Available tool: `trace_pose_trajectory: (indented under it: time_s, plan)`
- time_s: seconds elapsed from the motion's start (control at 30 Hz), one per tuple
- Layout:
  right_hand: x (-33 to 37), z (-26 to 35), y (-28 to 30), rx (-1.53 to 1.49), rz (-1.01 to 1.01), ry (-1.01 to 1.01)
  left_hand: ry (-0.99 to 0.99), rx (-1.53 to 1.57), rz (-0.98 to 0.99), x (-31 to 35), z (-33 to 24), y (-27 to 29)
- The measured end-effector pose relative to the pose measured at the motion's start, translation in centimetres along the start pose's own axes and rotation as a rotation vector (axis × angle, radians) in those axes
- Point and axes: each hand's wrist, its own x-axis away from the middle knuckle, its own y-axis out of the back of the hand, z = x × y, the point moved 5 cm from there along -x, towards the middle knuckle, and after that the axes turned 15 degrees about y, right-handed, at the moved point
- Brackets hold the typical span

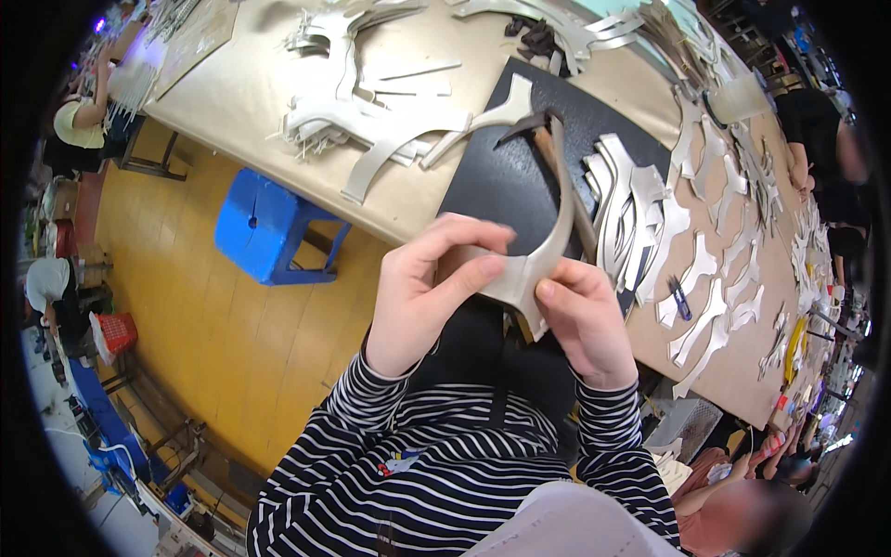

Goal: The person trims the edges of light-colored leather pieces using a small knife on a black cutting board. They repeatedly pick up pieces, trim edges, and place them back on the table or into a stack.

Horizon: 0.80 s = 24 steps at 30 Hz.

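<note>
Between both hands is a curved, cream leather-like piece point(554, 243), raised in front of my body near the table edge. My left hand point(444, 269) pinches its left part between thumb and fingers. On the right, my right hand point(583, 311) grips the lower end, thumb on top. Behind it lies a black board point(492, 181) carrying a hammer point(546, 144) with a wooden handle, partly hidden by the held piece. A stack of similar cream pieces point(617, 218) rests on the board's right side. Another curved piece point(394, 153) reaches across the table toward the board's left edge.
More cream pieces point(705, 265) spread over the right-hand table, near a small dark blue cutter-like tool point(680, 299). Dark scraps point(538, 42) lie beyond the board. A blue stool point(264, 227) stands on the yellow floor at left. A person point(733, 511) is at lower right; others work around.
</note>
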Motion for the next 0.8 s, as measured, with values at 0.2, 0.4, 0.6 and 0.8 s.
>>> trace_pose_trajectory:
  time_s: [0.2,0.4,0.6,0.8]
  plan:
    - [-3.1,9.0,-0.5,0.717,0.070,0.419,-0.202,-0.145,-0.326,-1.1,0.6,3.2]
    - [-15.8,17.2,0.7,0.474,0.104,0.813,-0.155,-0.203,-0.417,-0.8,2.7,5.1]
    - [-25.4,13.7,7.3,0.536,-0.381,0.455,-0.187,-0.506,-0.556,-1.9,4.1,7.1]
    - [-22.9,5.2,5.9,1.238,0.215,0.387,-0.262,-0.831,-0.824,-5.3,6.1,10.0]
